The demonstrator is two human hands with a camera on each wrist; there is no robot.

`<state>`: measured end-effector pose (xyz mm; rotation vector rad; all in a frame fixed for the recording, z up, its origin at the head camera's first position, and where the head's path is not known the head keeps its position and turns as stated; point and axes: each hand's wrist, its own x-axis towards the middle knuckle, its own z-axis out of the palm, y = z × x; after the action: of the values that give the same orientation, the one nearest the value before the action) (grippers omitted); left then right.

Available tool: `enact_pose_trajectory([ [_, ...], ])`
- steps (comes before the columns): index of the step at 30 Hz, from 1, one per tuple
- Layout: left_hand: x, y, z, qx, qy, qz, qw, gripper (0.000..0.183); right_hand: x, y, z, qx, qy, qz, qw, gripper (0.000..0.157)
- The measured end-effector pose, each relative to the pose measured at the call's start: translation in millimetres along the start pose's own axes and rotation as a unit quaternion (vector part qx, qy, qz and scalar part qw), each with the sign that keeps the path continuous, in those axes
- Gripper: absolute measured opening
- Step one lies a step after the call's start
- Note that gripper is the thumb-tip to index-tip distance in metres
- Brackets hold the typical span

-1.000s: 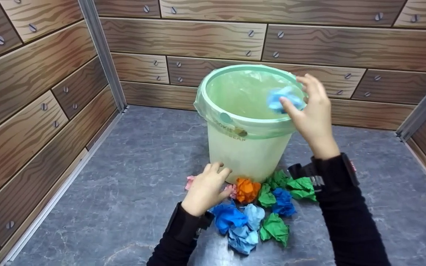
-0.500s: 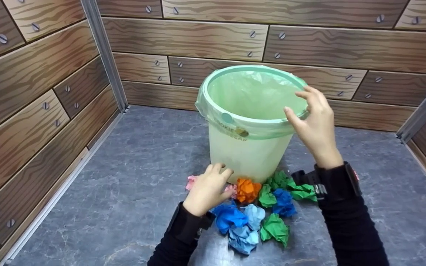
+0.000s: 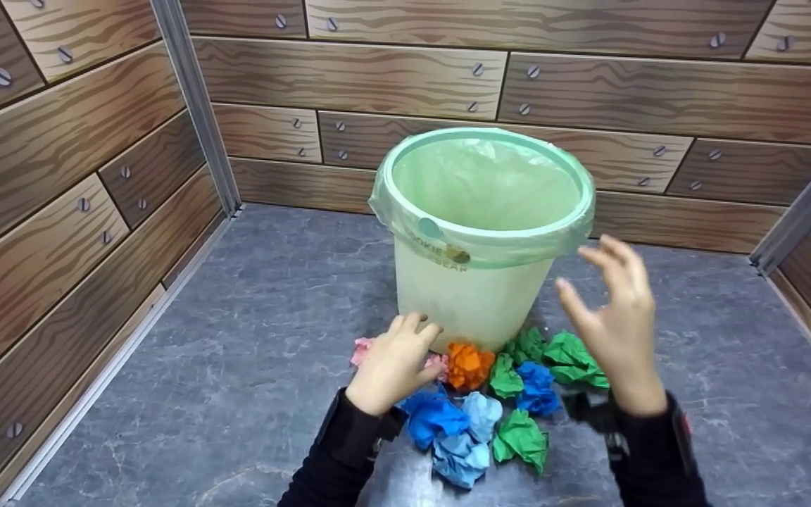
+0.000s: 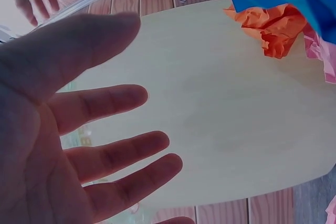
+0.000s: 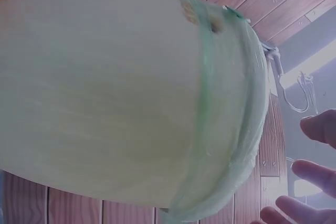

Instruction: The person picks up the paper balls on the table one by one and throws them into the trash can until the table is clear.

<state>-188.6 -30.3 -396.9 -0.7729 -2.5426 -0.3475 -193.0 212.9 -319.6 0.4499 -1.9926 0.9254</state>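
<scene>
A pale trash can (image 3: 472, 296) with a green rim and a thin green liner bag stands upright mid-floor. My right hand (image 3: 620, 320) hovers to the right of it, below rim height, fingers apart and holding nothing. My left hand (image 3: 393, 366) hangs in front of the can's base, its fingers spread in the left wrist view, nothing held. Close by it lie an orange paper ball (image 3: 469, 365), a pink paper ball (image 3: 361, 351) and a dark blue paper ball (image 3: 435, 418). The left hand partly covers another pink paper ball (image 3: 436, 365).
Light blue paper balls (image 3: 461, 459) and a green paper ball (image 3: 522, 439) lie nearest me. More green paper balls (image 3: 574, 359) and a blue paper ball (image 3: 537, 388) sit right of the orange one. Wood-patterned walls (image 3: 356, 77) enclose the grey floor (image 3: 236, 352).
The light blue paper ball that my right hand held over the can has left the hand and is out of sight. The right hand has come down and away from the rim. My left hand stays put.
</scene>
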Motion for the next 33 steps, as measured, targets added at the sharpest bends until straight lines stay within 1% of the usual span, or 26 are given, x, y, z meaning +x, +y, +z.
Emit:
enact_pose_trajectory([
  [3, 0.2, 0.1, -0.2, -0.003, 0.000, -0.002, 1.0000, 0.038, -20.8, 5.0, 4.1, -0.009, -0.024, 0.000, 1.000, 0.041],
  [8, 0.8, 0.4, 0.1, -0.008, 0.000, 0.003, 1.0000, 0.036, -53.3, 16.8, 11.7, -0.043, -0.076, 0.011, 0.996, 0.042],
  [13, 1.1, -0.6, 1.0, -0.004, 0.015, 0.009, 0.9998, 0.035, -72.3, 25.2, 15.3, -0.072, -0.124, 0.030, 0.989, 0.039],
  [16, 0.9, -1.5, 0.8, -0.006, 0.026, 0.008, 0.9996, 0.035, -77.7, 27.0, 16.8, -0.082, -0.146, 0.039, 0.985, 0.038],
  [20, -0.3, -3.4, 1.3, -0.005, 0.035, 0.002, 0.9994, 0.037, -81.6, 27.5, 18.1, -0.085, -0.162, 0.045, 0.982, 0.037],
  [26, 0.1, -3.8, 1.7, -0.003, 0.044, 0.008, 0.9990, 0.039, -83.6, 28.2, 17.5, -0.091, -0.160, 0.050, 0.982, 0.037],
  [33, 0.5, -4.9, 0.5, -0.009, 0.050, 0.006, 0.9987, 0.040, -82.7, 27.4, 16.8, -0.092, -0.161, 0.047, 0.982, 0.037],
])
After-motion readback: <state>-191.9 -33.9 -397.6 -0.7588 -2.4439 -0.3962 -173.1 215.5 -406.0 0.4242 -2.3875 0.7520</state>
